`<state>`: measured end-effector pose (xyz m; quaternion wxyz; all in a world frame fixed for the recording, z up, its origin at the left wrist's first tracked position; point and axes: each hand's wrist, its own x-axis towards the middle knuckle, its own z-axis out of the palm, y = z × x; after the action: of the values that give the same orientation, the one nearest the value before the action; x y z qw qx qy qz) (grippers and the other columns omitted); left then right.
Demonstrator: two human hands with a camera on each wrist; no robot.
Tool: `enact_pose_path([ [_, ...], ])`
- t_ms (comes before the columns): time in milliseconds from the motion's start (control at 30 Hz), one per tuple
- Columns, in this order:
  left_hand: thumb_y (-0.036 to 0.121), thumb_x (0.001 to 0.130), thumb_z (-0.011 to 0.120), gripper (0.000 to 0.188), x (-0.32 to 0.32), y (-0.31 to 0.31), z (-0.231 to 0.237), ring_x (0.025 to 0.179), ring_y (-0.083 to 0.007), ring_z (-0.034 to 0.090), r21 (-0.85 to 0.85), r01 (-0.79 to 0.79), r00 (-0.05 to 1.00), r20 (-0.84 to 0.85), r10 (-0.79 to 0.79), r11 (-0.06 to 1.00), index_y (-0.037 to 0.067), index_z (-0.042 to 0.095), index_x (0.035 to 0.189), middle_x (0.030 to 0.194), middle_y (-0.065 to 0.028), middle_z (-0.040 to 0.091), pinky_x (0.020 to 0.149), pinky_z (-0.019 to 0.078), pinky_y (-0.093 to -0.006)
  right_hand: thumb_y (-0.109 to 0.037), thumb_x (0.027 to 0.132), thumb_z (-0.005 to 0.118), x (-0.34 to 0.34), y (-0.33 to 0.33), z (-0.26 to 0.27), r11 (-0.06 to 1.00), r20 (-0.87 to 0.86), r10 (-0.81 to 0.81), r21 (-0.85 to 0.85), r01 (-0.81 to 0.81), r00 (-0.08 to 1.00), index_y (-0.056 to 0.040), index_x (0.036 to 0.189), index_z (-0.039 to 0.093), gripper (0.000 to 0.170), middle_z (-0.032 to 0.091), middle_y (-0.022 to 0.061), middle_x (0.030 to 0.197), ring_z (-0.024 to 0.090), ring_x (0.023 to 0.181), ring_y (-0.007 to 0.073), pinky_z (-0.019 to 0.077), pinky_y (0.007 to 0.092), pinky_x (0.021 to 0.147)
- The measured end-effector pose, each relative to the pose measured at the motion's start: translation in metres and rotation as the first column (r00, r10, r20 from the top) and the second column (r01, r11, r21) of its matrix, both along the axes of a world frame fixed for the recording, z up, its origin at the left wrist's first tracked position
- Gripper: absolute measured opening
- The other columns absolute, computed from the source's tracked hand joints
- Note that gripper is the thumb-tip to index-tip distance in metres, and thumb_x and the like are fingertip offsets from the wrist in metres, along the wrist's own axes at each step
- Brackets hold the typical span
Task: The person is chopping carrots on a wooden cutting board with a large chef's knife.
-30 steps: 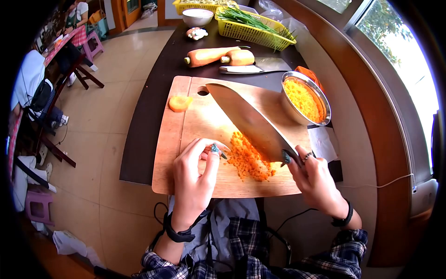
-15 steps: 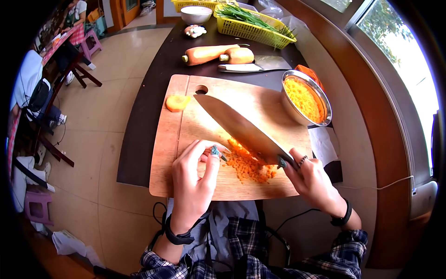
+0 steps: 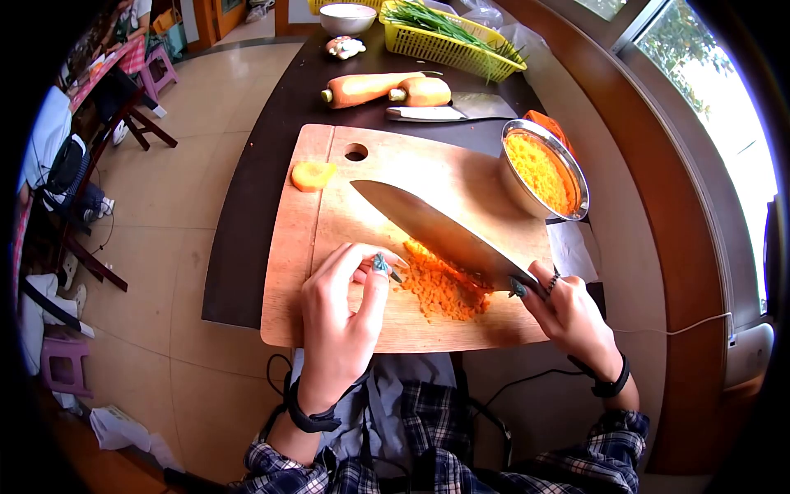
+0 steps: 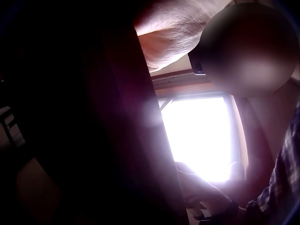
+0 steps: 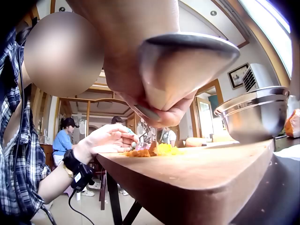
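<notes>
In the head view my right hand (image 3: 572, 317) grips the handle of a large kitchen knife (image 3: 436, 230). Its broad blade slants up and left across the wooden cutting board (image 3: 444, 169), low over a heap of finely chopped carrot (image 3: 444, 288). My left hand (image 3: 341, 300) rests at the board's near left, fingers loosely bent, with its fingertips beside the heap and nothing visible in it. In the right wrist view the left hand (image 5: 110, 140) lies on the board by the carrot bits (image 5: 161, 150). A thick carrot slice (image 3: 313, 175) sits at the board's left. The left wrist view is mostly dark.
A steel bowl of chopped carrot (image 3: 539, 173) stands at the board's right edge. Behind the board lie two carrots (image 3: 370, 88) and a cleaver (image 3: 461, 109). Farther back are a white bowl (image 3: 347, 18), a yellow basket of greens (image 3: 448, 45) and some garlic (image 3: 345, 48).
The knife's tip has come down and left, and its blade now lies lower over the chopped carrot. My right hand has shifted slightly right; the left hand stays nearly in place.
</notes>
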<state>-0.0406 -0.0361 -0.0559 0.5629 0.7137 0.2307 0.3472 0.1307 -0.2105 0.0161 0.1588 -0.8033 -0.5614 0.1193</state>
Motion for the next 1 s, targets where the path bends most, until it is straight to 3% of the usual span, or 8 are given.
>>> enact_pose_path([
  [333, 0.005, 0.089, 0.044, 0.016, -0.001, 0.000, 0.002, 0.082, -0.0139, 0.059, -0.026, -0.012, 1.000, -0.002, 0.012, 1.000, -0.005, 0.057, 0.090, 0.087, -0.0087, 0.062, 0.076, 0.0451, -0.0267, -0.005, 0.086, 0.058, -0.004, 0.006, -0.003, 0.994, 0.006, -0.016, 0.108, 0.015, 1.000, 0.0012, 0.090, 0.049, 0.011, 0.049, 0.0172, 0.051, 0.053, 0.046, 0.0356, 0.0390, 0.0400, 0.043],
  [567, 0.006, 0.088, 0.044, 0.017, 0.000, -0.001, 0.002, 0.083, -0.0134, 0.058, -0.022, -0.003, 1.000, -0.018, 0.003, 1.000, -0.004, 0.057, 0.090, 0.087, -0.0085, 0.061, 0.077, 0.0447, -0.0267, -0.006, 0.086, 0.058, -0.005, -0.007, 0.004, 1.000, 0.001, -0.019, -0.017, 0.019, 1.000, -0.0004, 0.091, 0.050, 0.011, 0.051, 0.0175, 0.052, 0.054, 0.048, 0.0357, 0.0410, 0.0402, 0.044],
  [1000, 0.004, 0.088, 0.043, 0.017, 0.000, -0.002, 0.003, 0.084, -0.0122, 0.057, -0.054, -0.004, 0.999, -0.038, 0.002, 0.999, -0.005, 0.057, 0.092, 0.087, -0.0080, 0.061, 0.078, 0.0444, -0.0258, -0.006, 0.087, 0.057, -0.011, 0.013, 0.001, 0.996, -0.013, 0.004, 0.086, -0.003, 1.000, 0.0007, 0.090, 0.048, 0.012, 0.052, 0.0187, 0.055, 0.056, 0.049, 0.0360, 0.0413, 0.0398, 0.044],
])
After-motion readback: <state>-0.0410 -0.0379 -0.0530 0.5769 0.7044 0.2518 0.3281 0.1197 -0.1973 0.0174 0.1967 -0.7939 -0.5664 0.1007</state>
